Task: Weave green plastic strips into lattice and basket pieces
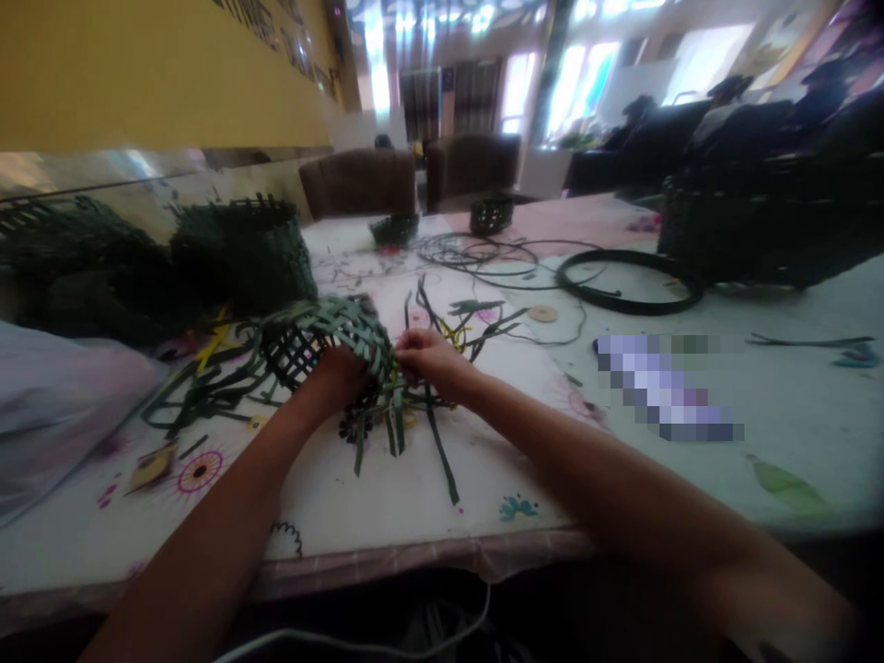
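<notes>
We have our left hand [338, 379] clamped on the woven basket [324, 336], which sits on the printed tablecloth [387, 516], and our right hand [429, 361] pinched on its loose strips [397, 425]. If that pinch eases — a strip could spring free, slackening the weave.

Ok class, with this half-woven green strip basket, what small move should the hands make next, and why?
Probably tuck one loose green strip under its neighbour at the edge of the curved green woven basket: the right hand is at those hanging ends, the left hand steadies the weave, and the ends hang unwoven.
</notes>
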Available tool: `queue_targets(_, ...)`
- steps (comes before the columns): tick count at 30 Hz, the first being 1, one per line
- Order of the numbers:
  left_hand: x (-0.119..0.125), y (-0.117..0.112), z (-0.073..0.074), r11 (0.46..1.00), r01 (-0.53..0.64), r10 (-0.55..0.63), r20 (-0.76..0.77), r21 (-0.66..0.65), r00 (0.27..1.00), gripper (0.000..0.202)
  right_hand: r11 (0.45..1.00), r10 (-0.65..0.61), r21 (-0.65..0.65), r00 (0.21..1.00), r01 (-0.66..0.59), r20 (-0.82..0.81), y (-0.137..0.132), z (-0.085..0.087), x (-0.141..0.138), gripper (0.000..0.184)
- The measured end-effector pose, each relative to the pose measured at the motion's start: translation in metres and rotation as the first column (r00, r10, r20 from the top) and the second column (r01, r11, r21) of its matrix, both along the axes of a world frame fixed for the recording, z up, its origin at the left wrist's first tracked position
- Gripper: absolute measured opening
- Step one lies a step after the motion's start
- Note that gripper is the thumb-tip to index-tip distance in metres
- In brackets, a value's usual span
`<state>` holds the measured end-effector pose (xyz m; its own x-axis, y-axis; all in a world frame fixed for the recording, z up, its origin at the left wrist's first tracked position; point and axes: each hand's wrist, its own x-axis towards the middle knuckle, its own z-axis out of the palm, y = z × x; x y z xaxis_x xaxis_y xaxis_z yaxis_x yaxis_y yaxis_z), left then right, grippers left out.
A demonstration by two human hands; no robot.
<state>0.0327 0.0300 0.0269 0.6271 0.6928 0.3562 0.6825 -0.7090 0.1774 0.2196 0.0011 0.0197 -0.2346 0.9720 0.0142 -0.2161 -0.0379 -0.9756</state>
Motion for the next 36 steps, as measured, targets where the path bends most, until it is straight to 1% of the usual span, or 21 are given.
queue_targets(3, 0.002, -0.005, 0.003, 0.999, -0.033, 0.033, -0.063, -0.001, 0.997, 0.017, 1.000, -0.002, 0.027, 0.999, 0.001, 0.035, 0.000, 0.000, 0.001, 0.017)
queue_targets(6, 0.005, -0.007, 0.006, 0.996, -0.085, 0.082, -0.073, -0.034, 0.994, 0.017, 0.998, 0.016, 0.058, 0.996, -0.021, 0.088, 0.001, 0.000, 0.002, 0.014)
queue_targets(8, 0.006, -0.008, 0.006, 0.992, -0.113, 0.109, -0.072, -0.058, 0.991, 0.017, 0.996, 0.036, 0.073, 0.995, -0.043, 0.096, 0.002, -0.001, 0.003, 0.011)
queue_targets(14, 0.011, -0.012, 0.007, 0.992, -0.104, 0.099, -0.063, -0.066, 0.993, 0.019, 0.991, 0.045, 0.118, 0.991, -0.060, 0.130, 0.004, -0.006, 0.005, 0.016)
queue_targets(16, 0.012, -0.012, 0.008, 0.992, -0.115, 0.112, -0.057, -0.060, 0.992, 0.019, 0.990, 0.055, 0.122, 0.989, -0.072, 0.139, 0.004, -0.005, 0.006, 0.015)
queue_targets(19, 0.011, -0.012, 0.008, 0.989, -0.137, 0.134, -0.055, -0.061, 0.989, 0.020, 0.982, 0.104, 0.134, 0.975, -0.131, 0.194, 0.001, 0.000, 0.009, 0.013)
queue_targets(20, 0.011, -0.012, 0.008, 0.989, -0.134, 0.131, -0.052, -0.062, 0.990, 0.019, 0.976, 0.120, 0.153, 0.969, -0.155, 0.217, 0.000, 0.002, 0.010, 0.015)
queue_targets(21, 0.012, -0.012, 0.007, 0.990, -0.127, 0.124, -0.047, -0.063, 0.991, 0.018, 0.969, 0.127, 0.179, 0.964, -0.171, 0.234, -0.002, 0.003, 0.011, 0.022)
queue_targets(26, 0.016, -0.012, -0.003, 0.996, -0.084, 0.084, 0.006, -0.042, 0.996, 0.023, 0.926, 0.084, 0.337, 0.962, -0.172, 0.260, -0.004, 0.007, 0.011, 0.072)
queue_targets(28, 0.017, -0.011, -0.008, 0.998, -0.062, 0.063, 0.035, -0.029, 0.997, 0.026, 0.919, 0.079, 0.353, 0.961, -0.172, 0.264, -0.005, 0.007, 0.008, 0.084)
queue_targets(30, 0.016, -0.009, -0.011, 0.999, -0.026, 0.027, 0.057, -0.023, 0.998, 0.029, 0.929, 0.051, 0.343, 0.964, -0.141, 0.259, -0.006, 0.009, 0.005, 0.085)
queue_targets(33, 0.014, -0.006, -0.015, 0.999, 0.036, -0.035, 0.073, -0.016, 0.997, 0.031, 0.937, 0.005, 0.336, 0.968, -0.091, 0.249, -0.009, 0.012, 0.003, 0.078)
queue_targets(36, 0.013, -0.003, -0.019, 0.998, 0.069, -0.069, 0.098, 0.006, 0.993, 0.032, 0.936, -0.007, 0.345, 0.974, -0.074, 0.227, -0.010, 0.013, 0.002, 0.074)
